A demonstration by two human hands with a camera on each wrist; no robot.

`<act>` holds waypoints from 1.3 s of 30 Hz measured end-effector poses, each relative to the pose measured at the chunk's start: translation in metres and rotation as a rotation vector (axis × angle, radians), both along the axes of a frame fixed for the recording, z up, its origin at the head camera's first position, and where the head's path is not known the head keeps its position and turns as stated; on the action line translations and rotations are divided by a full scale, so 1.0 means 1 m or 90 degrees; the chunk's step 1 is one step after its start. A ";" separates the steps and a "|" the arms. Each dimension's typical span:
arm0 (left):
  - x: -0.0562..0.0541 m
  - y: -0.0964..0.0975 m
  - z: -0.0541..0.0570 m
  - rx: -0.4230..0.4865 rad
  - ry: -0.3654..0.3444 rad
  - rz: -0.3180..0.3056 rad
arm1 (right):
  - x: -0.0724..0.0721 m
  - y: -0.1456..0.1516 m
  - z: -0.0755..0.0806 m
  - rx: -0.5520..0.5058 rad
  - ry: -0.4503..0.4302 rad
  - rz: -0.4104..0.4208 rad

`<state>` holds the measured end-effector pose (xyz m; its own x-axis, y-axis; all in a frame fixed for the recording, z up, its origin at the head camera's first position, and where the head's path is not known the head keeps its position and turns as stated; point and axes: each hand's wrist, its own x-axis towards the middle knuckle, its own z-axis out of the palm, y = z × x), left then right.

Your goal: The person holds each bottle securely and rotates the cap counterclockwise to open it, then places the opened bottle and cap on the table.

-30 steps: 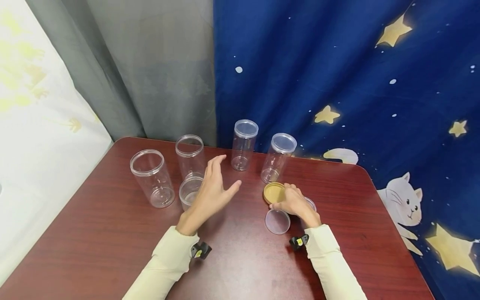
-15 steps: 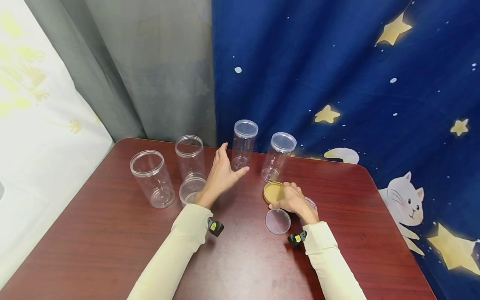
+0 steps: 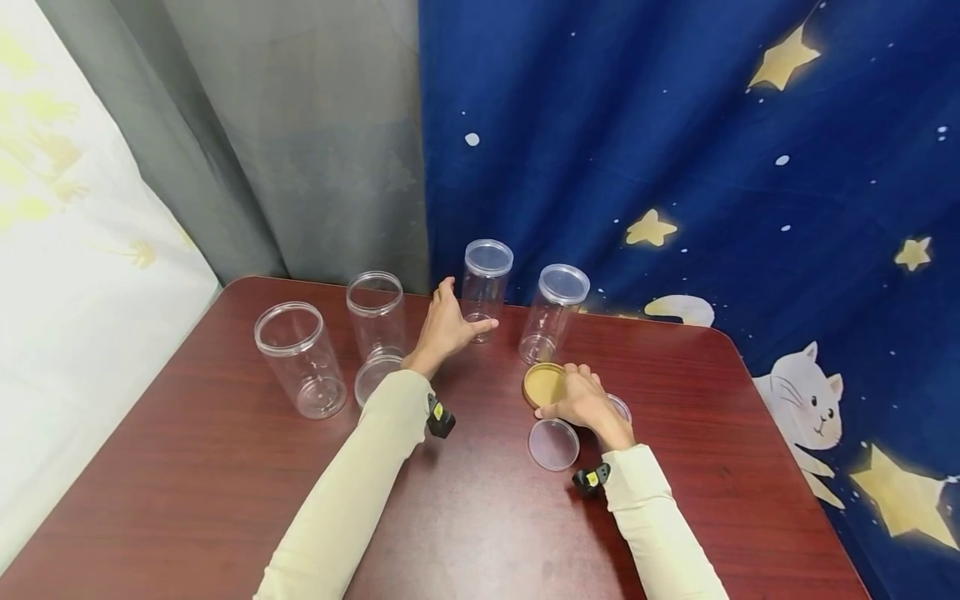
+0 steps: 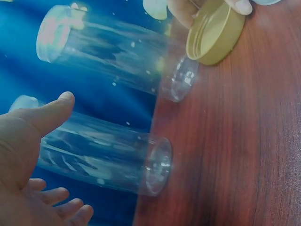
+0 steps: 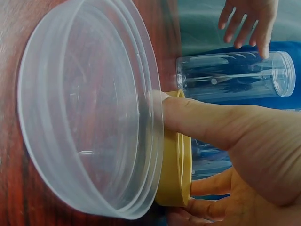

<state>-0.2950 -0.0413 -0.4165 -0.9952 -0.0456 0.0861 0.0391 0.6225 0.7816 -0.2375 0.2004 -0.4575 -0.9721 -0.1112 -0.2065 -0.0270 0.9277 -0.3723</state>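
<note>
My left hand [image 3: 444, 327], thumb and fingers spread, is beside a tall clear lidded jar [image 3: 489, 282] at the back of the table. In the left wrist view its thumb stands apart from its fingers, in front of that jar [image 4: 157, 167]; contact cannot be told. My right hand [image 3: 583, 398] grips a gold lid [image 3: 542, 386] by its rim between thumb and fingers. A clear lid [image 3: 553, 446] lies just in front of it, and another clear lid [image 3: 622, 407] is partly hidden behind the right hand. To the right stands a second lidded jar [image 3: 553, 315].
On the left are two tall lidless clear jars, one nearer [image 3: 303, 362] and one farther back [image 3: 377, 315]. A shorter clear jar [image 3: 369, 383] is partly covered by my left sleeve. Curtains hang behind the table's back edge [image 3: 637, 321].
My left hand has moved forward and to the right, from above the short jar to beside the back lidded jar. The right hand keeps its grip on the gold lid in place.
</note>
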 end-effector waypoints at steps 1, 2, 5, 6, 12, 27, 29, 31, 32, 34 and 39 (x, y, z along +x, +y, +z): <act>-0.003 0.001 -0.001 0.002 -0.003 -0.001 | 0.000 0.000 0.000 0.001 0.001 0.000; -0.005 0.002 -0.003 0.006 -0.005 -0.001 | -0.001 0.001 -0.001 0.001 0.002 -0.001; -0.012 0.004 -0.006 0.024 -0.013 0.000 | -0.001 0.002 -0.001 0.001 0.005 0.001; -0.014 0.005 -0.008 0.032 -0.015 0.000 | -0.001 0.001 -0.001 0.002 0.006 0.001; -0.024 0.009 -0.015 0.071 -0.010 0.005 | 0.001 0.001 -0.002 0.005 0.011 0.008; -0.043 0.020 -0.027 0.134 0.031 0.021 | -0.001 0.000 -0.003 0.019 0.017 0.019; -0.043 0.022 -0.028 0.149 0.036 0.034 | -0.001 0.000 -0.004 0.019 0.017 0.021; -0.043 0.023 -0.030 0.157 0.042 0.046 | -0.002 0.001 -0.005 0.020 0.018 0.022; -0.043 0.024 -0.030 0.160 0.044 0.051 | -0.002 0.001 -0.005 0.020 0.018 0.022; -0.043 0.024 -0.031 0.163 0.051 0.057 | -0.003 0.001 -0.006 0.020 0.021 0.020; -0.045 0.026 -0.031 0.158 0.056 0.056 | -0.004 0.002 -0.005 0.022 0.025 0.021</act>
